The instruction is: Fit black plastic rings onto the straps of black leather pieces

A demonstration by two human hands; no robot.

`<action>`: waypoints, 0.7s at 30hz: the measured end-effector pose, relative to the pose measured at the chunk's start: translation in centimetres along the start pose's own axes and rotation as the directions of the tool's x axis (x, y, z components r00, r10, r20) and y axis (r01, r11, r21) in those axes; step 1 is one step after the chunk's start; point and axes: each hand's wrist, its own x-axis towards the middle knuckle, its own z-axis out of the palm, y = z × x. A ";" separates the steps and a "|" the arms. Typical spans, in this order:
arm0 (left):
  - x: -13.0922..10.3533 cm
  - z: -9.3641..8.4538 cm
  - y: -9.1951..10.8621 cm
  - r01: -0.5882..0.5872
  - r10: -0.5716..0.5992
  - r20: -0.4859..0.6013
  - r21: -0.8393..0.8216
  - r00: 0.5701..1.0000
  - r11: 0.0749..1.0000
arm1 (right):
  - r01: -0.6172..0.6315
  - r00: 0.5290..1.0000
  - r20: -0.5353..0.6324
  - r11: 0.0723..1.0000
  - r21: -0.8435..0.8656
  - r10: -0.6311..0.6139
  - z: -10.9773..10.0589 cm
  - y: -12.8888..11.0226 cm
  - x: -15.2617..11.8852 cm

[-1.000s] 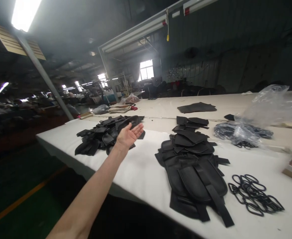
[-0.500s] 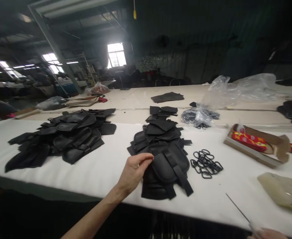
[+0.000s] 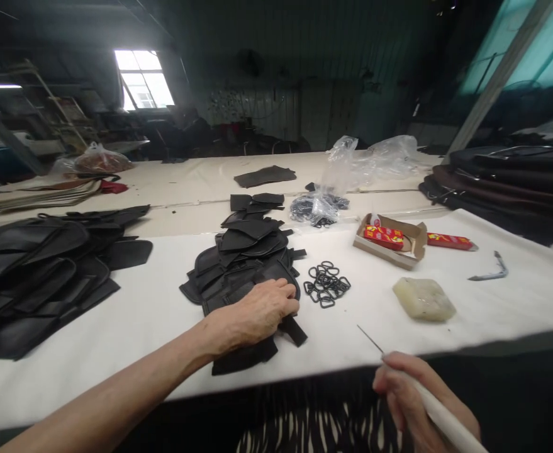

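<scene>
My left hand (image 3: 262, 311) lies over the top of a pile of black leather-like pieces (image 3: 243, 270). Its fingers are curled round the right edge of the uppermost rounded piece, beside a strap (image 3: 294, 329) that sticks out below; the fingertips are partly hidden. At the lower right, my right hand (image 3: 413, 396) is closed round the pale handle of an awl-like tool (image 3: 439, 409), whose thin metal shaft points up and left above the white cloth. Between the hands, a little farther away, is a heap of black D-shaped rings (image 3: 326, 285).
Another pile of black pieces (image 3: 44, 270) lies left. A cardboard box (image 3: 389, 258) with red packets, a yellowish translucent block (image 3: 424, 299) and a bent metal tool (image 3: 491, 272) lie right. Plastic bags (image 3: 318, 206) and stacked dark bags (image 3: 507, 182) stand behind.
The view has swung to the right. My left hand has gone from a pinch above the pile's left side to the right edge of the top piece. My right hand with the tool has come farther into view.
</scene>
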 end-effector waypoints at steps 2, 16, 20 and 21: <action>0.1 -0.3 0.0 0.037 -0.037 0.010 -0.050 0.999 0.998 | 0.102 0.993 0.067 0.993 -0.057 -0.098 0.3 0.2 1.1; -2.2 -4.4 3.1 0.204 -0.717 -0.103 -0.922 0.689 0.329 | 0.681 0.730 0.512 0.542 -0.492 -0.452 6.2 0.7 9.1; -1.8 -1.2 4.5 0.191 -0.734 0.069 -0.978 0.675 0.084 | 0.705 0.704 0.574 0.514 -0.489 -0.419 6.9 0.4 9.7; -1.6 -0.3 4.8 0.196 -0.733 0.093 -0.979 0.674 0.057 | 0.705 0.701 0.582 0.519 -0.483 -0.412 6.9 0.5 9.7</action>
